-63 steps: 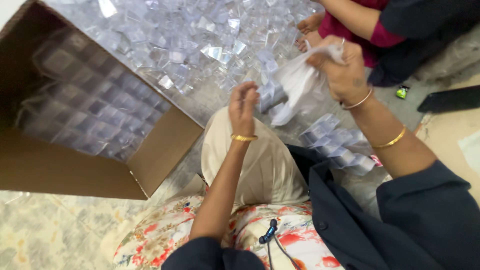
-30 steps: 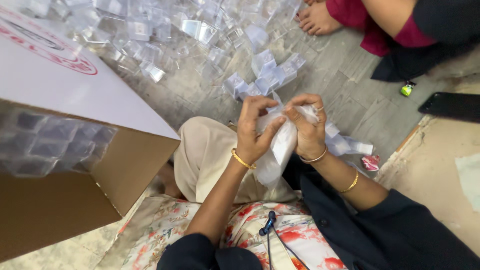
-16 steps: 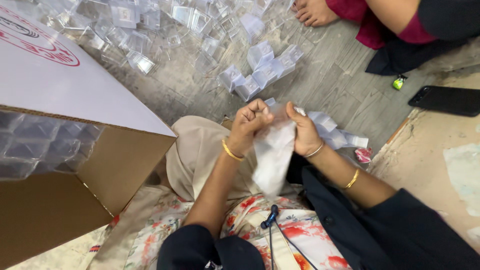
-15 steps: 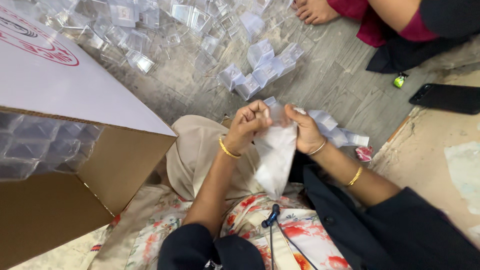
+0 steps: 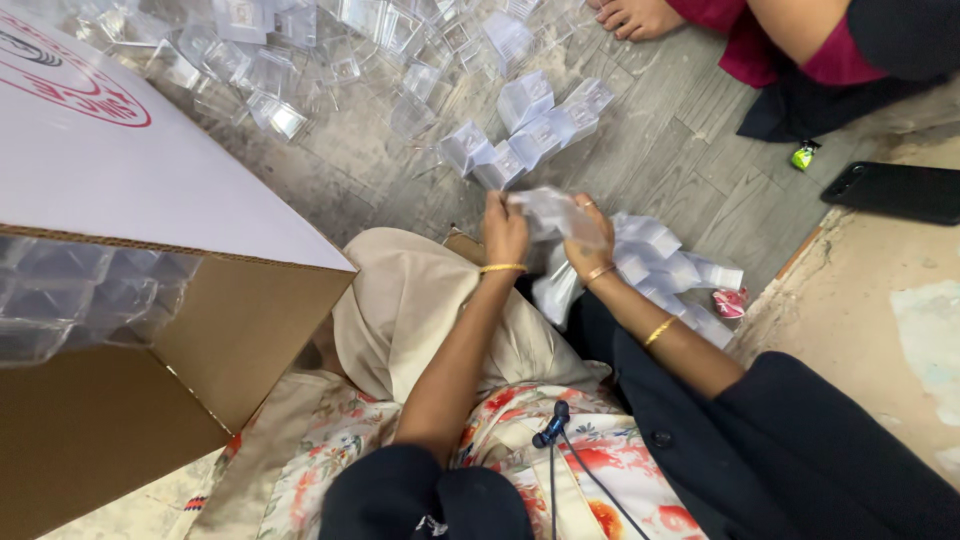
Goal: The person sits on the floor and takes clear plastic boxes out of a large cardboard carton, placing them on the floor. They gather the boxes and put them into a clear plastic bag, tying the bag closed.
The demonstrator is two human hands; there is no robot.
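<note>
From the head camera, the left hand (image 5: 503, 228) and right hand (image 5: 583, 240) are both pinched shut on a clear plastic bag (image 5: 556, 250) held over the lap, beside the open carton (image 5: 150, 300). The thin film could likely tear or slip, spilling onto the clear cases (image 5: 530, 130) scattered on the floor (image 5: 690, 170).

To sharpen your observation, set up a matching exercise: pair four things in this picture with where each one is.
Things:
1. clear plastic bag
2. cardboard box
3. black phone
4. small green object

Places:
A. flat on the floor at far right
B. held in both hands
C. on the floor beside the other person's dark clothing
D. at the left, holding clear plastic trays

Pairs: 1-B, 2-D, 3-A, 4-C
</note>
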